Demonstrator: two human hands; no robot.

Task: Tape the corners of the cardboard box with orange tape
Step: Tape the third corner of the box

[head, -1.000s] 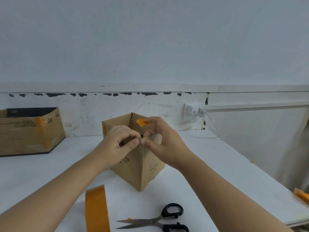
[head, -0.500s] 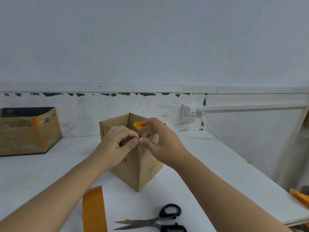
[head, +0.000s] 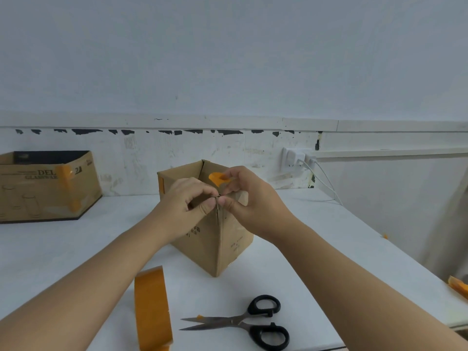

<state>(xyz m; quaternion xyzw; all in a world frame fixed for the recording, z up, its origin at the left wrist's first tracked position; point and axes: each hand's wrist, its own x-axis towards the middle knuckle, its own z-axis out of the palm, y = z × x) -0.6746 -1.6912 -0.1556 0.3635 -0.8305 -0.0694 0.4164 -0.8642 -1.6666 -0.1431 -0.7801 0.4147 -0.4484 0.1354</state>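
- On the white table, both hands are pinching the near top corner of the cardboard box, apparently closing the seam for taping.
- The left hand is gripping the rim; the right hand is also holding an orange tape strip.
- The fingertips are hiding the seam, and the tape roll in front of the box is partly cut off.

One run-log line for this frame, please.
left hand, right hand: pinch box near corner | tape piece: right fingers | roll, scissors: table

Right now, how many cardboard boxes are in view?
2: the small box at centre, pinched at its near corner by both hands, and a larger box at far left.
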